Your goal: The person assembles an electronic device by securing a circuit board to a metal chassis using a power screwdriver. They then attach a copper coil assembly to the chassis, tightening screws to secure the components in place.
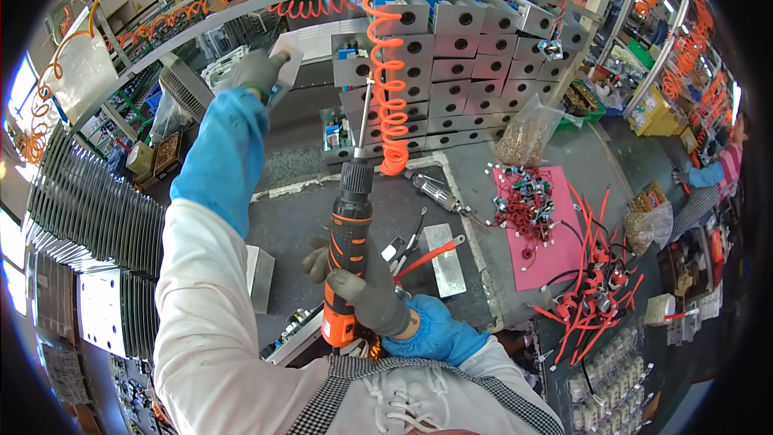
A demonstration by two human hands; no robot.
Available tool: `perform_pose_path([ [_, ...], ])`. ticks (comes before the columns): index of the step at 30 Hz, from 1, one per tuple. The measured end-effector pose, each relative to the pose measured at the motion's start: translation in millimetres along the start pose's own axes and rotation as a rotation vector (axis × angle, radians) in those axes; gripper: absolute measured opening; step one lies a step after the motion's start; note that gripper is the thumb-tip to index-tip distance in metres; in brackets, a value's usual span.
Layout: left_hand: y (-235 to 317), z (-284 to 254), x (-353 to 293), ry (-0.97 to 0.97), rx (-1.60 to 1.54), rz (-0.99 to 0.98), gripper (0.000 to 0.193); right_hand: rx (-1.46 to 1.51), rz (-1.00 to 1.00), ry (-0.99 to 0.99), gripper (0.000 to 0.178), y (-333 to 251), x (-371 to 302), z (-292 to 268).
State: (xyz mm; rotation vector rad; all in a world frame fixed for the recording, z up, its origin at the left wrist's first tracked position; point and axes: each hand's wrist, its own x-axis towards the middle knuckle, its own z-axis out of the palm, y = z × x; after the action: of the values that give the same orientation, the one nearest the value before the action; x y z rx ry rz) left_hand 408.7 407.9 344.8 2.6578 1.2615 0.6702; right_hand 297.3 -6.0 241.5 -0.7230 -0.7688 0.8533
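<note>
My right hand (372, 300), in a grey glove with a blue sleeve cover, is wrapped round an orange and black cordless screwdriver (349, 234). Its long shaft points away from me, toward the stacked metal boxes. Farther off to the left, my left hand (256, 72), gloved the same way, is closed on the edge of a pale grey metal plate (288, 74). The plate stands tilted above the bench, and the hand partly covers it. Just right of the screwdriver lie a flat metal strip (445, 260) and a red cable with a ring lug (431, 258).
Stacked metal boxes (451, 95) with round holes line the back of the bench. A coiled orange air hose (392, 121) hangs before them, near another power tool (435, 191). On the right are a pink sheet (555, 251) bearing wired parts, red cables (592, 290), and a co-worker's sleeve (707, 175).
</note>
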Motion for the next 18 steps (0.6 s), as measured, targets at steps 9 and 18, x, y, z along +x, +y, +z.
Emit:
perform_pose_path([
  [9, -58, 110, -111, -0.171, 0.027, 0.0, 0.058, -0.05, 0.041, 0.01, 0.064, -6, -1, -1],
  [18, -92, 253, -194, -0.714, -0.129, 0.167, 0.052, 0.02, 0.057, 0.025, 0.048, -2, -1, 1],
])
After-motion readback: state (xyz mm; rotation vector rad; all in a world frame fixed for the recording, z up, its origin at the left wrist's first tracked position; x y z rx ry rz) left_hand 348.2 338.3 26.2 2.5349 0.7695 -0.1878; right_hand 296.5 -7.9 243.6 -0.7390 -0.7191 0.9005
